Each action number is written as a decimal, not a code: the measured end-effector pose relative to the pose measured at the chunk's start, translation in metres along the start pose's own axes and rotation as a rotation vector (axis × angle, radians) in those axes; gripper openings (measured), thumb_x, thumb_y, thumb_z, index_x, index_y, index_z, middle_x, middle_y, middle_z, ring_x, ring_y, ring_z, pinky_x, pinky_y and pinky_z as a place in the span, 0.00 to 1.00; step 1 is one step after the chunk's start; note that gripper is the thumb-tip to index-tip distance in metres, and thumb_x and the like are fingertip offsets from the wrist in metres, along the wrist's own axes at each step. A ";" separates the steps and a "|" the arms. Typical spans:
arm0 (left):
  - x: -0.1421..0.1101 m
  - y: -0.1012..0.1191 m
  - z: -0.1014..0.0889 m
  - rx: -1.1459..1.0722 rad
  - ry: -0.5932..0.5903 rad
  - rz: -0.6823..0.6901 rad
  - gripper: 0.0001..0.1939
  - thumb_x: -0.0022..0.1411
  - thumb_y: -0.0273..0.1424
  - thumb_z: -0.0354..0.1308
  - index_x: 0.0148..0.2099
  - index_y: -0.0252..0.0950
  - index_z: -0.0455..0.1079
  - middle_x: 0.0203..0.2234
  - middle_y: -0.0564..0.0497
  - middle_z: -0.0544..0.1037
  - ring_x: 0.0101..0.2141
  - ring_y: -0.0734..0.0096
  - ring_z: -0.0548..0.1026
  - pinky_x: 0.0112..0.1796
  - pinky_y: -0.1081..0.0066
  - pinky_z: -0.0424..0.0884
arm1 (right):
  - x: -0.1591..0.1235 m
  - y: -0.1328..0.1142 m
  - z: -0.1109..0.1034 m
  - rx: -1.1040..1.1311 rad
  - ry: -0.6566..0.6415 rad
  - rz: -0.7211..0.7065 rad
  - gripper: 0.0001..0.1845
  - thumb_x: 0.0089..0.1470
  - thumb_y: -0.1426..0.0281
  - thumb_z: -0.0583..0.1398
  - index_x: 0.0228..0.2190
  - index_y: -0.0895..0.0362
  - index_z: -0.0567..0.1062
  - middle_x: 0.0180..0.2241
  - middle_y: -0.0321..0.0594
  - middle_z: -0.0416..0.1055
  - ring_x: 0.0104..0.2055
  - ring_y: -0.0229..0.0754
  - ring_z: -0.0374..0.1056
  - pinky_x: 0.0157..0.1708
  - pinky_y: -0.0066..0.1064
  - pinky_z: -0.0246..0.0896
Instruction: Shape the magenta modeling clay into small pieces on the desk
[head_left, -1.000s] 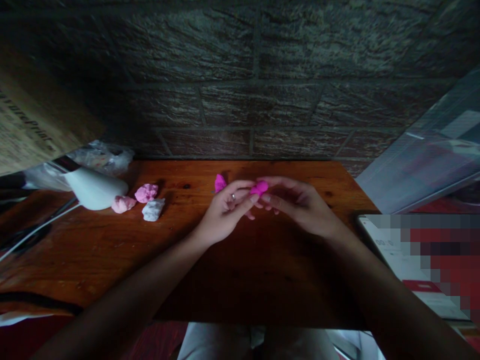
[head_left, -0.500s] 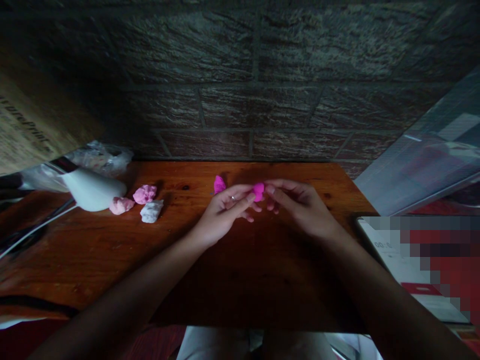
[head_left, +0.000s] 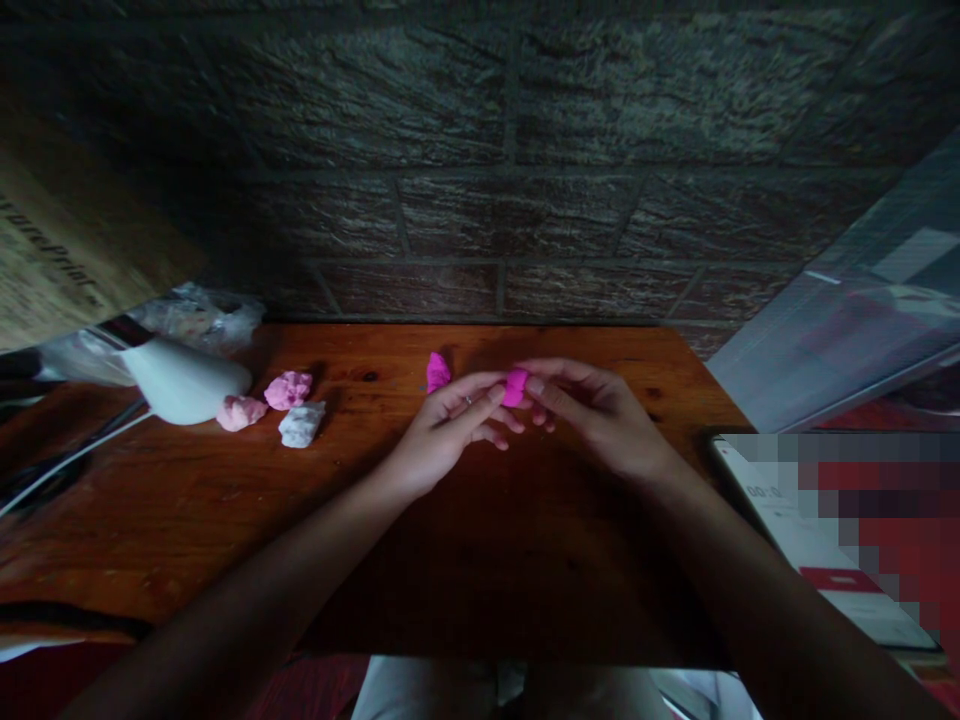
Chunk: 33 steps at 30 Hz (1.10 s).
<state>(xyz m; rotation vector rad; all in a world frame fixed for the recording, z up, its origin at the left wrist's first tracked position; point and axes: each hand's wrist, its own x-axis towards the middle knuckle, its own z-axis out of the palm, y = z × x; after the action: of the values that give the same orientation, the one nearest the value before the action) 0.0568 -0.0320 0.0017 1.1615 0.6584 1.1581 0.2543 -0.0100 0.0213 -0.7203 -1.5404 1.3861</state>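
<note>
Between the fingertips of both hands is a small piece of bright pink modelling clay [head_left: 515, 387], held above the wooden table [head_left: 480, 560]. My left hand [head_left: 452, 418] pinches it from the left with thumb and index finger; a ring shows on one finger. From the right, the thumb and fingers of my right hand [head_left: 592, 408] close on the same piece. Behind my left hand lies another bright pink lump [head_left: 438, 371]. Farther left on the table sit a pink lump [head_left: 288, 390], a paler pink lump [head_left: 241, 412] and a white lump [head_left: 302, 424].
At the left, a white lamp-like object [head_left: 184, 382] with a cable stands before crumpled clear plastic [head_left: 202, 315] and a printed cardboard box [head_left: 75, 230]. A brick wall [head_left: 510, 215] borders the table's back. A tablet-like screen [head_left: 787, 520] lies at the right, below a translucent panel [head_left: 840, 270].
The pink piece between my fingers looks turned and a little longer. My right thumb has shifted slightly. The lumps on the table stay where they were.
</note>
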 end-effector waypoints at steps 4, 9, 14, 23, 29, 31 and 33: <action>0.000 0.001 0.001 0.001 -0.009 -0.006 0.16 0.65 0.40 0.67 0.52 0.38 0.78 0.38 0.47 0.83 0.35 0.70 0.81 0.32 0.75 0.76 | 0.000 0.001 0.000 0.017 -0.003 -0.004 0.14 0.56 0.59 0.70 0.44 0.50 0.84 0.38 0.37 0.82 0.32 0.35 0.72 0.31 0.28 0.69; 0.000 0.002 0.002 0.055 -0.012 0.014 0.17 0.63 0.39 0.68 0.50 0.37 0.78 0.37 0.48 0.83 0.35 0.71 0.80 0.31 0.76 0.75 | 0.001 0.001 0.002 0.034 -0.006 0.003 0.14 0.56 0.58 0.70 0.43 0.51 0.84 0.34 0.36 0.81 0.30 0.34 0.72 0.31 0.27 0.68; 0.001 0.001 0.001 0.169 0.057 0.085 0.15 0.60 0.35 0.70 0.48 0.36 0.76 0.38 0.49 0.83 0.34 0.72 0.80 0.30 0.76 0.75 | 0.001 0.000 0.003 0.005 0.031 0.016 0.16 0.56 0.58 0.70 0.44 0.50 0.83 0.36 0.36 0.80 0.29 0.34 0.71 0.30 0.28 0.68; 0.001 -0.005 0.003 0.299 0.139 0.296 0.16 0.55 0.29 0.74 0.42 0.36 0.72 0.34 0.52 0.81 0.35 0.73 0.81 0.38 0.74 0.78 | 0.001 0.004 0.004 0.007 0.057 0.039 0.16 0.52 0.61 0.72 0.42 0.52 0.83 0.35 0.37 0.82 0.30 0.36 0.72 0.30 0.29 0.67; 0.001 -0.001 0.003 0.213 0.127 0.225 0.16 0.58 0.32 0.72 0.47 0.35 0.74 0.40 0.47 0.84 0.40 0.67 0.83 0.37 0.70 0.80 | 0.003 0.003 0.004 0.093 0.056 0.013 0.13 0.53 0.64 0.72 0.42 0.50 0.84 0.39 0.37 0.83 0.32 0.35 0.72 0.28 0.26 0.64; 0.001 0.001 0.003 0.202 0.126 0.222 0.16 0.57 0.31 0.72 0.47 0.35 0.76 0.42 0.46 0.85 0.41 0.65 0.83 0.41 0.67 0.80 | 0.003 0.003 0.004 0.110 0.054 0.022 0.12 0.54 0.64 0.71 0.42 0.50 0.84 0.39 0.37 0.83 0.33 0.36 0.73 0.28 0.27 0.64; 0.000 0.001 0.002 0.197 0.122 0.237 0.16 0.56 0.30 0.73 0.47 0.35 0.78 0.41 0.47 0.85 0.42 0.65 0.84 0.44 0.65 0.80 | 0.002 0.002 0.004 0.109 0.053 0.036 0.13 0.55 0.64 0.70 0.43 0.49 0.83 0.39 0.38 0.83 0.33 0.37 0.74 0.28 0.27 0.65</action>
<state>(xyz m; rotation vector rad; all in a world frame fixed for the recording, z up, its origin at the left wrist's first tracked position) 0.0586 -0.0325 0.0036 1.3705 0.7556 1.3969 0.2492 -0.0094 0.0198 -0.7156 -1.4055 1.4547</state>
